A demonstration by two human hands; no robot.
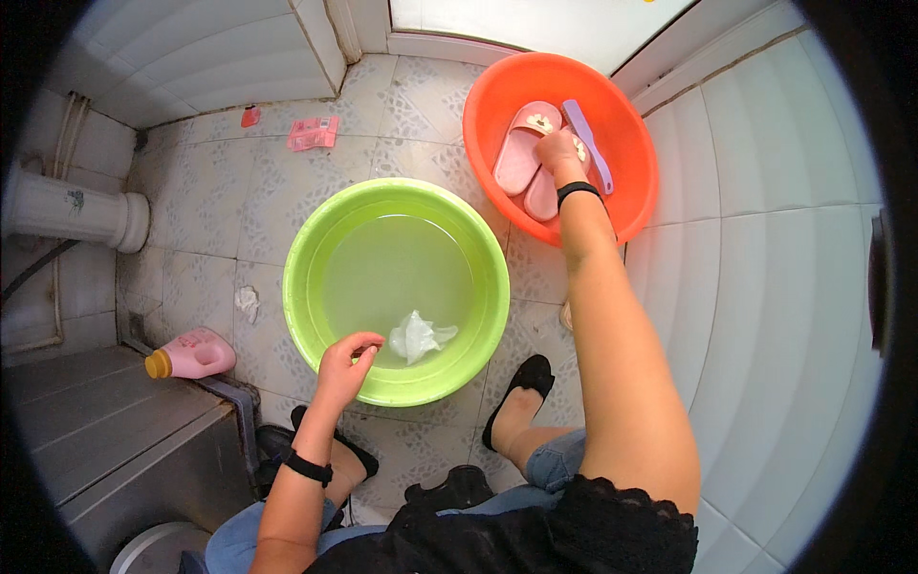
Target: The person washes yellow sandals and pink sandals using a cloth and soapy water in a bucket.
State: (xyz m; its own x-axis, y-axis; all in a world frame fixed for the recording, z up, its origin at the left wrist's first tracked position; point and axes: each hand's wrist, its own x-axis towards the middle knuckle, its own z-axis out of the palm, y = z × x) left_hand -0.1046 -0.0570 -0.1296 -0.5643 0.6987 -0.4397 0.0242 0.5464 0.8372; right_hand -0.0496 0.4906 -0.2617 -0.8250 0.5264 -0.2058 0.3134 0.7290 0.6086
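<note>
My right hand (558, 149) reaches into an orange basin (635, 182) and is closed on the strap area of the right-hand pink slipper (541, 195); its fingertips are partly hidden. The other pink slipper (517, 163), with a pale flower on its strap, lies beside it. A purple long-handled brush (587, 143) leans along the basin's right side. My left hand (348, 367) hovers at the near-left rim of a green basin (303, 304), fingers loosely bent, thumb apart, holding nothing. Cloudy water fills part of this basin, and a crumpled white plastic bag (417, 337) floats in it.
A pink bottle with a yellow cap (199, 354) lies at the left beside a grey metal cabinet (124, 421). Crumpled white tissue (248, 302) and a torn pink packet (313, 134) are on the tiled floor. A tiled wall (765, 258) runs along the right.
</note>
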